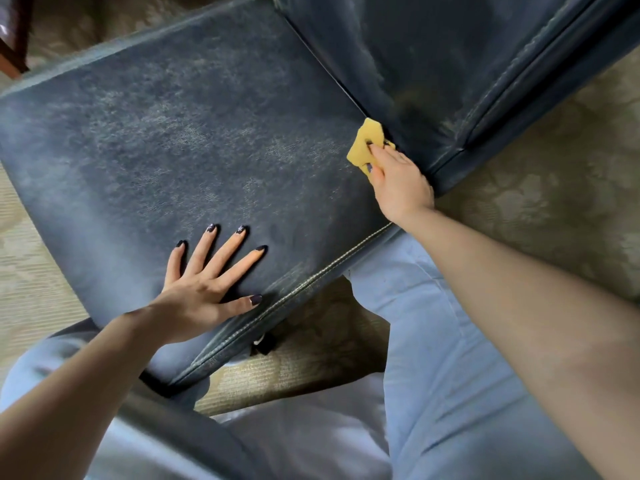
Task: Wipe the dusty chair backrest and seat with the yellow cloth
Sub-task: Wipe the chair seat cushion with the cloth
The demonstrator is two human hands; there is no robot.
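Wore pale blue trousers (433,341). Rested left hand (197,289) flat on dusty seat (173,133), fingers spread, holding nothing. Gripped yellow cloth (362,143) in curled right hand (401,181) where seat met backrest (433,64).

A pale olive-beige carpet (554,188) with a faint woven floral pattern covers the floor. It shows at the right of the frame, along the left edge and in the lower middle. Part of a dark reddish-brown wooden furniture piece (21,39) stands in the upper left corner, cut off by the frame. The light is soft and even.
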